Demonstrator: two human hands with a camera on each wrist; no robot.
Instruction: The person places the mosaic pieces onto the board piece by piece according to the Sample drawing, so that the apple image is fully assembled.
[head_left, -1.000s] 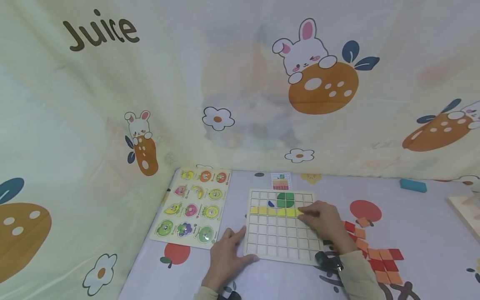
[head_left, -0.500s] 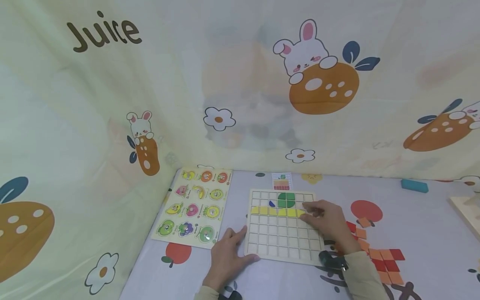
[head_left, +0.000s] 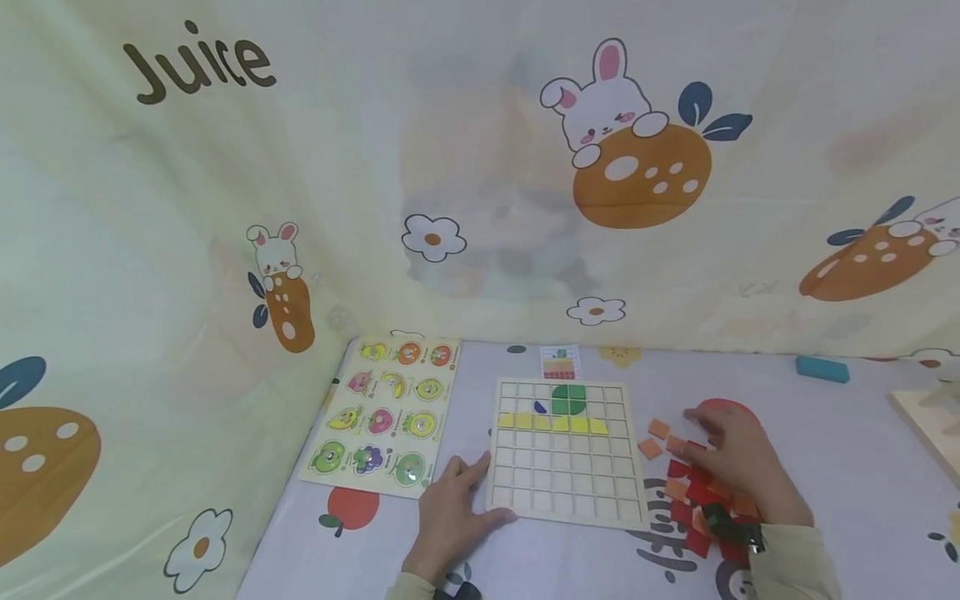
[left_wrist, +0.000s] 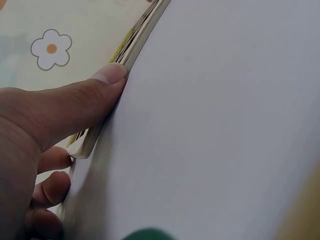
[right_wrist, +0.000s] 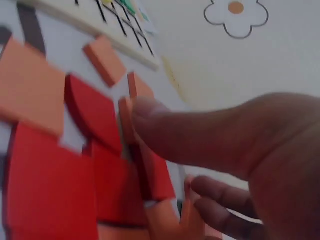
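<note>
A pale wooden grid board [head_left: 562,483] lies at the table's centre. It bears a row of yellow tiles [head_left: 542,422], a green tile group [head_left: 568,400] and a small blue piece [head_left: 540,407]. My left hand [head_left: 453,517] holds the near left corner, thumb along the front edge [left_wrist: 142,37] and fingers on the left side. Right of the board, my right hand [head_left: 738,462] hovers low over loose red tiles [right_wrist: 55,180] and orange tiles [head_left: 658,428], fingers spread. In the right wrist view its thumb meets or overlaps an orange tile; contact is uncertain. Part of the pile is hidden under the hand.
A fruit picture board [head_left: 375,425] lies left of the grid. Behind the grid is a small pattern card [head_left: 560,362]. A teal block [head_left: 822,368] and a wooden piece [head_left: 926,433] are at the far right. Printed cloth rises behind the table.
My right hand has left the end of the yellow row and moved right to the loose tiles. Those tiles now lie farther left, closer to the board. My left hand stays put.
</note>
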